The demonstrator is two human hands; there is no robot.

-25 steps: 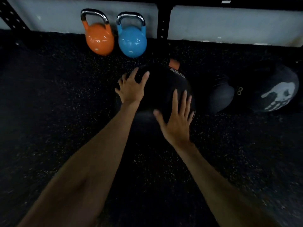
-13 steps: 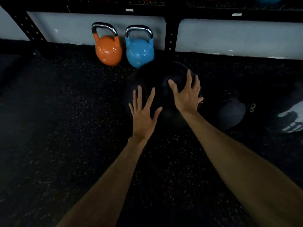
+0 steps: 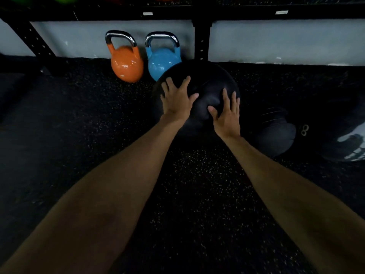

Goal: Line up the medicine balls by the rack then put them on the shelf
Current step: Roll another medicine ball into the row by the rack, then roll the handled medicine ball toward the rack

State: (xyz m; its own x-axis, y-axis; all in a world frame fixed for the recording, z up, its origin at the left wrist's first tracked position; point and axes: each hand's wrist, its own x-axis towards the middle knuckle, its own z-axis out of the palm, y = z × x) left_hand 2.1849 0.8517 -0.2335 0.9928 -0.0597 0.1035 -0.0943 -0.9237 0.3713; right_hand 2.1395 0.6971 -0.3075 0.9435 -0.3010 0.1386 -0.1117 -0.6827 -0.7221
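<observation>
A large black medicine ball [image 3: 207, 82] sits on the dark rubber floor just in front of the rack's upright post [image 3: 201, 40]. My left hand [image 3: 177, 97] lies flat on its upper left side, fingers spread. My right hand [image 3: 227, 113] presses flat on its near right side. To the right lies a second dark medicine ball [image 3: 276, 133]. Cut off by the right edge is a third ball with a white hand print [image 3: 351, 143]. The rack's lowest shelf [image 3: 177, 14] runs along the top.
An orange kettlebell [image 3: 126, 64] and a blue kettlebell [image 3: 162, 62] stand against the white wall under the shelf, just left of the ball. A slanted rack brace [image 3: 33, 40] is at the far left. Speckled floor extends to the left and toward me.
The ball has rolled toward the rack post. My hands have swapped places on it: the left is now higher, the right lower and nearer me.
</observation>
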